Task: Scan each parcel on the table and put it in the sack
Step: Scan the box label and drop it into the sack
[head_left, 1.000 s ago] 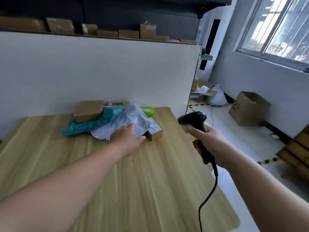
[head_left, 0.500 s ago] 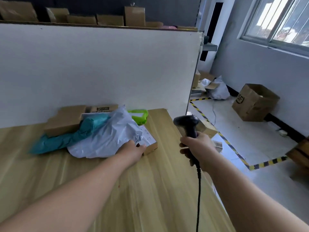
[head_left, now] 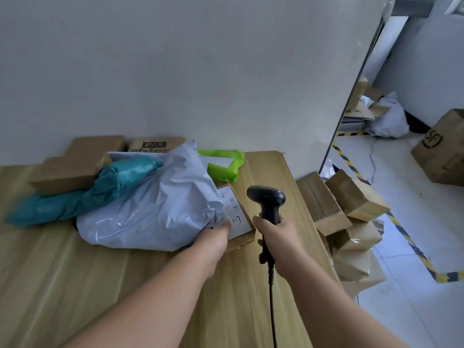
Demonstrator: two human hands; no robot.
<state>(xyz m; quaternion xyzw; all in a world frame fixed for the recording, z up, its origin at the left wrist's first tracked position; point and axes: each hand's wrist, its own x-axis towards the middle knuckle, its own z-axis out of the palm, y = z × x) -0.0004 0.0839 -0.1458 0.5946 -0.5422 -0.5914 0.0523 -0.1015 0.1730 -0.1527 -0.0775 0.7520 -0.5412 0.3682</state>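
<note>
The job looks to be at an early stage. A heap of parcels sits at the back of the wooden surface (head_left: 125, 285), left of the frame's centre. It holds a pale grey mailer (head_left: 150, 204), a teal mailer (head_left: 82, 194), a green mailer (head_left: 223, 164), a small labelled box (head_left: 237, 217) and two brown cartons (head_left: 75, 164) against the white partition (head_left: 175, 71). None of them is in a sack, and no sack is plainly in view. A white bag (head_left: 389, 121) lies on the floor at the upper right, but whether it is the sack I cannot tell.

The left hand (head_left: 216, 237) has its fingers closed into the crumpled right corner of the pale grey mailer, just where it overlaps the small labelled box. That mailer seems to be the parcel in hand. The right hand (head_left: 278, 232) is wrapped round the grip of a black corded scanner (head_left: 267, 199), held upright with its head turned towards the heap. So scanning and bagging are left to do for every parcel on view.

As for writing, the small box's white label carries fine print and one large mark like "L-1", not surely readable. The rear carton (head_left: 155, 145) bears a dark strip with illegible text. The floor carton (head_left: 442, 146) at the far right shows a black "SF" logo.
</note>
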